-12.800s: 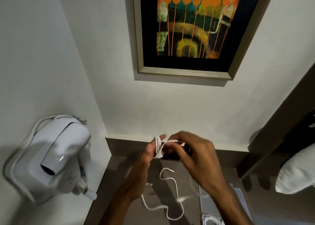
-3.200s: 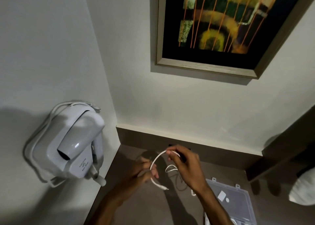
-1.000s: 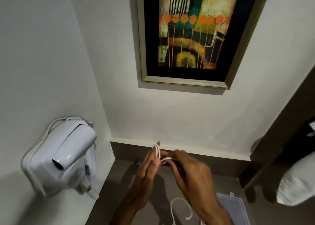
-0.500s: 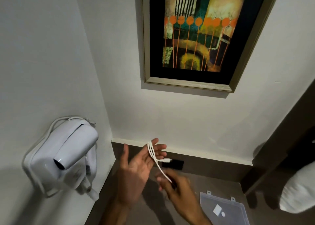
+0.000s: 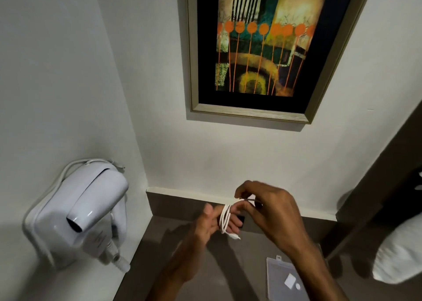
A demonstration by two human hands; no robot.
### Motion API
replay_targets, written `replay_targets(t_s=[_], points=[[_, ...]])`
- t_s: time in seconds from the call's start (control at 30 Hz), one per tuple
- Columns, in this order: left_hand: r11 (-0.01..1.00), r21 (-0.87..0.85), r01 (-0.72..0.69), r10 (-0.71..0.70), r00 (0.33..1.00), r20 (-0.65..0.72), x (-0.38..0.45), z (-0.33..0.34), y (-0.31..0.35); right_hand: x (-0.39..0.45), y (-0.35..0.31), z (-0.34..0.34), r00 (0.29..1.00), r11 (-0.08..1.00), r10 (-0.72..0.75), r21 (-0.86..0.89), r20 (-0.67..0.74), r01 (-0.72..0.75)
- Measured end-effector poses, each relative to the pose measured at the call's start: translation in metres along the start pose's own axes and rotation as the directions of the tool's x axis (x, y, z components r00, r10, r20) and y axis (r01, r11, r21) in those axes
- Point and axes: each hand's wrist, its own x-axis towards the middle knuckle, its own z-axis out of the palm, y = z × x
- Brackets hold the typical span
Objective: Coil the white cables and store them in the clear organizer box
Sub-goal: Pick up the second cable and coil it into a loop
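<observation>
A thin white cable (image 5: 225,219) is looped several times around the fingers of my left hand (image 5: 203,232), held above the brown counter. One white plug end (image 5: 235,235) sticks out below the loops. My right hand (image 5: 271,216) is just right of it, pinching the cable's other end above the left fingers. The clear organizer box (image 5: 279,280) lies on the counter at the lower right, partly behind my right forearm; only its lid with two white stickers shows.
A white wall-mounted hair dryer (image 5: 84,214) with its cord hangs on the left wall. A framed painting (image 5: 258,47) hangs on the back wall. A black socket (image 5: 241,219) sits on the counter's backsplash behind my hands. Something white (image 5: 397,252) lies at the right edge.
My right hand rose from below the left hand to above it, bringing the cable's end up over the left fingers. More cable is wound on the left hand, and no slack hangs down.
</observation>
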Motion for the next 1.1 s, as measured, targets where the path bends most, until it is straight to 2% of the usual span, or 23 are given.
replay_targets(t_s=[0.1, 0.17, 0.27, 0.33, 0.47, 0.5, 0.53, 0.6, 0.67, 0.77, 0.8, 0.83, 0.87, 0.9, 0.97, 1.03, 1.1], points=[[0.956, -0.273, 0.111, -0.097, 0.993, 0.064, 0.012, 0.000, 0.013, 0.011, 0.023, 0.012, 0.999, 0.962, -0.005, 0.273, 0.033, -0.004], [0.883, -0.455, 0.114, -0.047, 0.987, 0.156, 0.006, -0.003, 0.016, 0.010, 0.028, 0.026, 0.997, 0.873, 0.058, 0.482, 0.056, -0.078], [0.797, -0.600, 0.067, 0.045, 0.984, 0.170, 0.009, -0.009, 0.015, -0.005, 0.019, 0.055, 0.972, 0.691, 0.191, 0.685, 0.134, -0.231], [0.750, -0.660, 0.042, 0.054, 0.991, 0.125, 0.012, -0.010, 0.015, -0.023, 0.011, 0.075, 0.951, 0.650, 0.248, 0.695, 0.187, -0.306], [0.674, -0.739, 0.002, 0.022, 0.999, 0.023, 0.016, -0.012, 0.012, -0.052, -0.020, 0.097, 0.914, 0.695, 0.265, 0.596, 0.308, -0.402], [0.682, -0.731, -0.019, 0.015, 1.000, -0.012, 0.020, -0.011, 0.014, -0.056, -0.028, 0.099, 0.902, 0.712, 0.266, 0.562, 0.339, -0.421], [0.748, -0.662, -0.048, -0.012, 0.996, -0.087, 0.020, -0.011, 0.014, -0.061, -0.035, 0.099, 0.896, 0.738, 0.275, 0.521, 0.349, -0.430], [0.927, -0.369, -0.066, -0.025, 0.971, -0.237, 0.032, -0.015, 0.013, -0.066, -0.042, 0.093, 0.910, 0.803, 0.298, 0.439, 0.289, -0.403], [0.989, -0.122, -0.082, 0.064, 0.987, -0.150, 0.025, -0.024, 0.005, -0.065, -0.043, 0.076, 0.946, 0.873, 0.279, 0.367, 0.162, -0.321], [0.999, 0.044, -0.031, 0.033, 0.999, -0.042, 0.010, -0.019, 0.003, -0.048, -0.038, 0.044, 0.990, 0.962, 0.141, 0.232, 0.024, -0.143], [0.997, 0.053, -0.058, 0.059, 0.998, -0.016, 0.002, -0.013, 0.004, -0.040, -0.034, 0.036, 0.995, 0.980, 0.097, 0.176, -0.005, -0.095], [0.996, 0.038, -0.085, 0.082, 0.994, 0.069, -0.002, -0.005, 0.011, -0.031, -0.028, 0.028, 0.997, 0.988, 0.071, 0.137, -0.035, -0.066], [0.998, -0.028, -0.057, 0.060, 0.988, 0.139, -0.005, 0.001, 0.016, -0.022, -0.019, 0.023, 0.995, 0.991, 0.066, 0.122, -0.068, -0.058], [0.992, -0.121, 0.029, -0.008, 0.985, 0.171, -0.001, 0.006, 0.025, -0.013, -0.010, 0.019, 0.991, 0.991, 0.072, 0.116, -0.109, -0.060], [0.975, -0.219, 0.026, 0.023, 0.976, 0.216, -0.001, 0.008, 0.031, 0.001, 0.010, 0.020, 0.981, 0.985, 0.130, 0.135, -0.144, -0.111], [0.960, -0.279, -0.002, 0.049, 0.986, 0.162, 0.005, 0.010, 0.025, 0.004, 0.025, 0.033, 0.970, 0.922, 0.232, 0.333, -0.068, -0.197], [0.916, -0.400, 0.024, 0.029, 0.992, 0.126, 0.012, 0.011, 0.015, -0.007, 0.029, 0.054, 0.961, 0.792, 0.273, 0.555, 0.049, -0.254]])
